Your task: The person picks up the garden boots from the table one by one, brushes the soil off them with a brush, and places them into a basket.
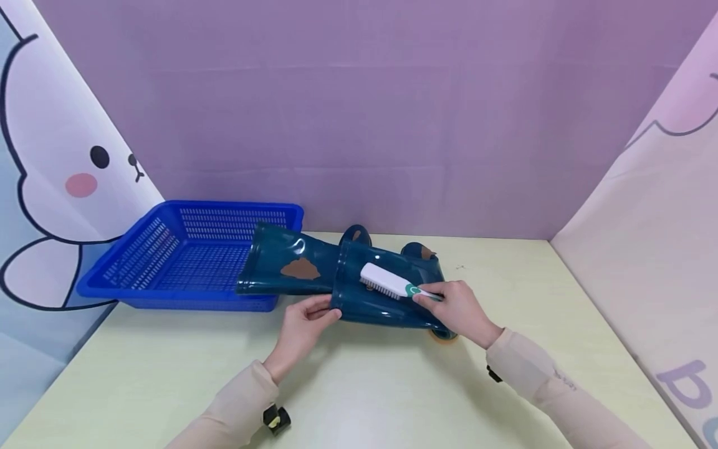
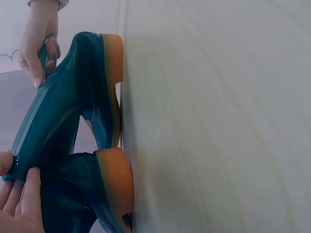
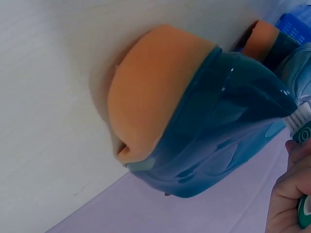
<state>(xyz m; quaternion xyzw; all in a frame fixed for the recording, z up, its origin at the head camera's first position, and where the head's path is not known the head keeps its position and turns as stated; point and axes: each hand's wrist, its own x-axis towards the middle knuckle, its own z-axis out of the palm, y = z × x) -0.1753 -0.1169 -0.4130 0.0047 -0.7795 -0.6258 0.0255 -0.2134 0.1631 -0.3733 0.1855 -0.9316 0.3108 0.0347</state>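
Note:
Two dark teal rubber boots with tan soles lie on the pale table. The near boot [image 1: 387,296] lies on its side; my left hand [image 1: 305,321] pinches the rim of its shaft [image 2: 22,167]. My right hand [image 1: 457,307] grips the green handle of a white scrub brush [image 1: 387,281], whose bristles rest on the near boot's shaft. The far boot [image 1: 286,268] carries a brown mud patch [image 1: 300,269] and leans on the blue basket. The near boot's tan sole [image 3: 155,87] fills the right wrist view, with the brush handle [image 3: 305,133] at its right edge.
A blue perforated plastic basket [image 1: 185,255] stands at the table's back left. Purple backdrop behind, cartoon-printed panels at both sides. The pale table [image 1: 392,386] stretches toward me in front of the boots.

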